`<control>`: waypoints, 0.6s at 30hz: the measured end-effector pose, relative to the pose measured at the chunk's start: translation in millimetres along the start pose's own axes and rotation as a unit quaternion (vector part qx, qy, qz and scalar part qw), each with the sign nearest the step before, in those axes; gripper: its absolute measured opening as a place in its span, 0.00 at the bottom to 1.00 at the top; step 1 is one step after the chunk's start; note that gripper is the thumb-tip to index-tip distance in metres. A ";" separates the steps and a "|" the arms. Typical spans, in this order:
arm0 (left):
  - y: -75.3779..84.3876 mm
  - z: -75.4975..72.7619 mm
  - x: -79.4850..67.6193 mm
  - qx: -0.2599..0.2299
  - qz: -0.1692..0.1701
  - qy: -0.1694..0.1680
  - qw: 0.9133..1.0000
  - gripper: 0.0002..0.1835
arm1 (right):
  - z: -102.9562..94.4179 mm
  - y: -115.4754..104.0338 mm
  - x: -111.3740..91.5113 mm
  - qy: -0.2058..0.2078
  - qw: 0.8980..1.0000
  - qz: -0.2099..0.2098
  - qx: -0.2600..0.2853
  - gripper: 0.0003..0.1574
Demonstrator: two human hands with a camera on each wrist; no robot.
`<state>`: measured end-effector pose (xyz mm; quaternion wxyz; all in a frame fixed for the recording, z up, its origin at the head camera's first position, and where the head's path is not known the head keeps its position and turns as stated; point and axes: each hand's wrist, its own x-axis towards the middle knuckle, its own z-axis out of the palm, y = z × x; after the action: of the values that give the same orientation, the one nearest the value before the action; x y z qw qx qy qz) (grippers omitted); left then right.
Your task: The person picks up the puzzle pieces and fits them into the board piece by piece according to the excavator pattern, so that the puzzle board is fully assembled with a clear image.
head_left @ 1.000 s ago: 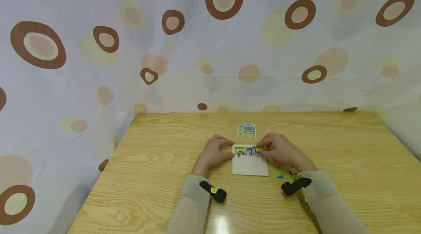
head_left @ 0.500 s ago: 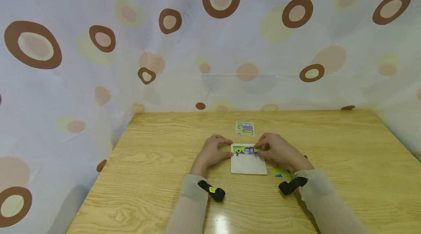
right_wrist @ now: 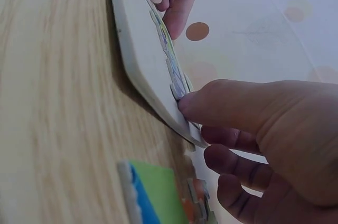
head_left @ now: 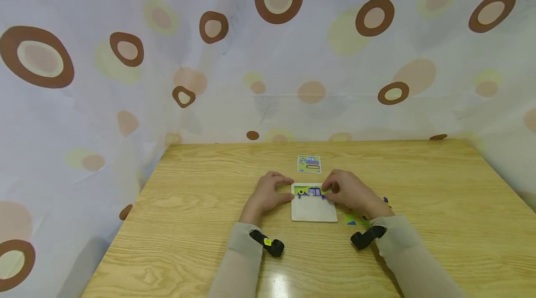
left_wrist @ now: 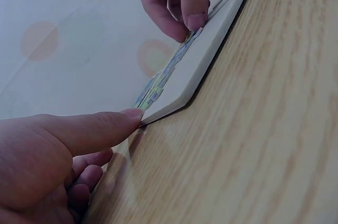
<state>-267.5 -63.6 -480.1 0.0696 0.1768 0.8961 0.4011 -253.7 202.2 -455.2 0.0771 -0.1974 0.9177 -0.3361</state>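
A pale puzzle tray [head_left: 314, 212] lies flat on the table, with a row of joined, colourful puzzle pieces [head_left: 313, 191] along its far side. My left hand [head_left: 264, 195] holds the tray's left side, thumb low on the edge and index finger at the far corner. At the right end of the row, my right hand [head_left: 351, 192] pinches a puzzle piece [right_wrist: 178, 87] between thumb and index finger, mostly covered by the fingertips. In the right wrist view, the thumb presses on that piece against the tray.
A small picture card [head_left: 309, 164] of a blue digger lies beyond the tray. Loose puzzle pieces [head_left: 351, 220] are partly hidden under the right wrist; one is green and blue. The wooden table [head_left: 192, 223] meets a spotted cloth [head_left: 226, 116] at its back edge.
The right-hand piece has settled closer into the row, and the right fingers have shifted slightly. The left hand keeps its place on the tray. The head view has drifted a little.
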 end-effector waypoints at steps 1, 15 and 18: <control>-0.4 0.0 0.1 -0.001 0.000 0.001 1.000 0.20 | 0.5 0.2 0.2 0.003 1.000 -0.001 -0.003 0.07; 0.2 -0.6 0.3 0.001 0.002 0.001 1.000 0.21 | -4.0 -3.1 -3.1 -0.001 1.000 0.013 0.019 0.09; 1.5 -0.3 0.0 0.000 0.002 -0.003 1.000 0.21 | -6.7 -2.4 -6.2 0.006 1.000 0.004 0.026 0.10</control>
<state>-267.2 -62.9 -478.8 0.0713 0.1796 0.8957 0.4004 -249.1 207.1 -448.5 0.0779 -0.1898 0.9097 -0.3611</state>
